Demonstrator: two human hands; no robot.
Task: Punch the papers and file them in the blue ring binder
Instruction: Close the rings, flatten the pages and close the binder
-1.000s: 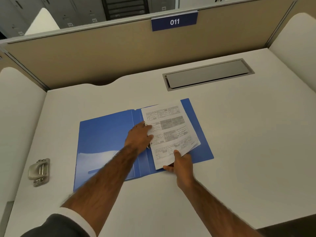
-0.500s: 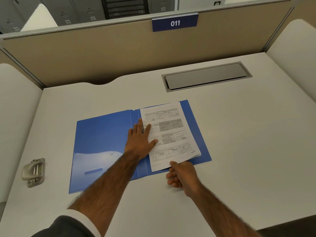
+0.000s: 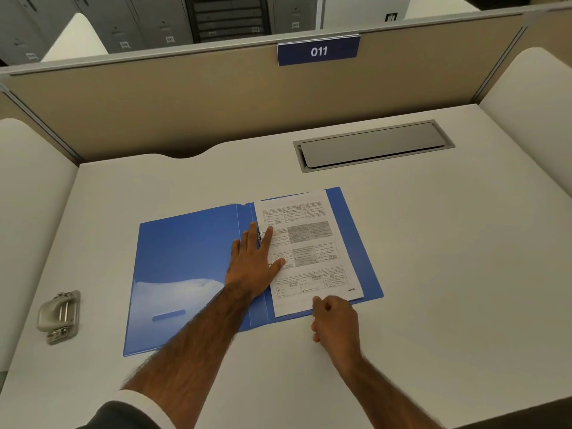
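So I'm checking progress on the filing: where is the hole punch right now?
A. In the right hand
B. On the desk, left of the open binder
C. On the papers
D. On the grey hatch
B: the punch sits alone on the desk, left of the binder.

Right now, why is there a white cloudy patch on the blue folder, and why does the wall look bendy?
Head view: the pale patch on the blue ring binder is glare, light bouncing off its shiny cover; the wide-angle lens bows the partition; the papers are lit evenly, their small print too soft to read.
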